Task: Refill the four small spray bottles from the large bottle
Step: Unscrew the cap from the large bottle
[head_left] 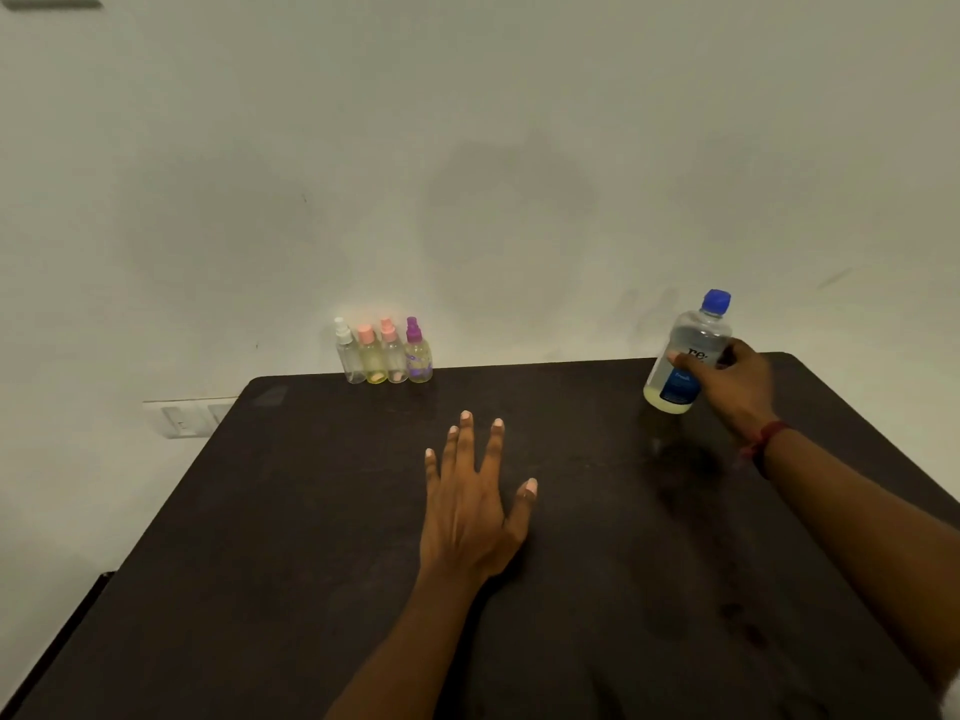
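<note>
Right hand (730, 379) grips the large bottle (685, 356), far right on the dark matte table (311, 511).
Clear plastic, blue ribbed cap, tilted; left hand (470, 504) flat, fingers spread; four small spray bottles (384, 353) rowed far centre.

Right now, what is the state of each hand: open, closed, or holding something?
Left hand: open, fingers straight and spread.
Right hand: holding the large bottle.

Dark brown table (311, 511); clear large bottle (693, 340), blue cap (717, 300) and label (678, 389); 4 spray bottles (370, 358) capped white, pink, pink, purple.
</note>
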